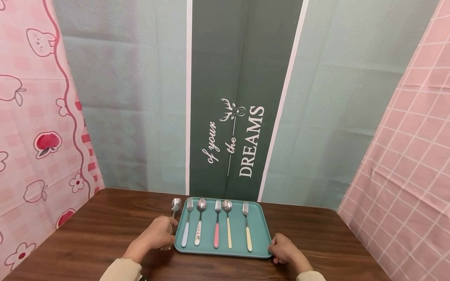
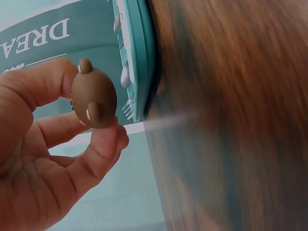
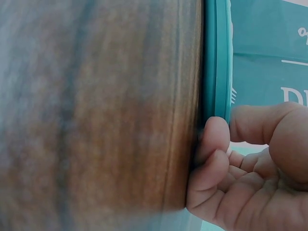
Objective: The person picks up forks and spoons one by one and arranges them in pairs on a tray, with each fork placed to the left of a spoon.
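Observation:
My left hand pinches a spoon upright by its handle, just left of the teal tray. In the left wrist view the end of that handle is a brown bear-head shape between thumb and fingers. At the tray's front right corner, my right hand grips the rim, thumb over the edge and fingers curled beneath. On the tray lie a blue-handled fork, a spoon with a white patterned handle, a pink-handled fork, a cream-handled spoon and a yellow-handled fork.
The tray sits on a dark wooden table, close to its back edge. Behind it hangs a green cloth with white lettering. Pink patterned cloth covers the left side, and pink checked cloth the right.

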`<action>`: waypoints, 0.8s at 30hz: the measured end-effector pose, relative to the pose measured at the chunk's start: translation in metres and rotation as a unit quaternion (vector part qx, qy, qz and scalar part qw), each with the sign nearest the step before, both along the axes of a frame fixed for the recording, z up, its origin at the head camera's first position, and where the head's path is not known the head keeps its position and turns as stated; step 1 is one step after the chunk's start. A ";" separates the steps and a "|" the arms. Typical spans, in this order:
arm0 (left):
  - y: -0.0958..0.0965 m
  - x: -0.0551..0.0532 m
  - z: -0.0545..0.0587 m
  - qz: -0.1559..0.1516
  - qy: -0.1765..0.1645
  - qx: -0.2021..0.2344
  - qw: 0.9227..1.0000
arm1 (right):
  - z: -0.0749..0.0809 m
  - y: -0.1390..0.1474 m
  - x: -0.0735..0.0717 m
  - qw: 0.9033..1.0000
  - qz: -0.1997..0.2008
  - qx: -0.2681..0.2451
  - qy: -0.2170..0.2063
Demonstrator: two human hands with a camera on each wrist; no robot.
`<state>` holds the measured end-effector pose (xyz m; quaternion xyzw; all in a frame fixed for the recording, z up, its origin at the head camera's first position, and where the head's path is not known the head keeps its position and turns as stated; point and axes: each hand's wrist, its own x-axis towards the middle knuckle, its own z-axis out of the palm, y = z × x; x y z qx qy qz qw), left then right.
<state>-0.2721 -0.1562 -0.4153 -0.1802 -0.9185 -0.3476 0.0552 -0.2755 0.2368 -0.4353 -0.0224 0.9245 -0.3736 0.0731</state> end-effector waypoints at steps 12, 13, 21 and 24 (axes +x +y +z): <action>0.026 -0.005 0.003 -0.019 -0.026 0.022 0.999 | 0.003 -0.001 -0.001 1.000 -0.005 0.006 -0.015; 0.029 -0.006 0.003 -0.016 -0.023 0.020 0.999 | 0.003 -0.001 0.000 1.000 -0.005 0.007 -0.014; 0.050 -0.013 0.000 -0.039 -0.050 0.055 0.996 | 0.002 0.000 -0.001 1.000 -0.006 0.007 -0.010; 0.056 -0.015 0.001 -0.048 -0.041 0.050 0.997 | 0.002 0.000 -0.001 1.000 -0.001 0.005 -0.011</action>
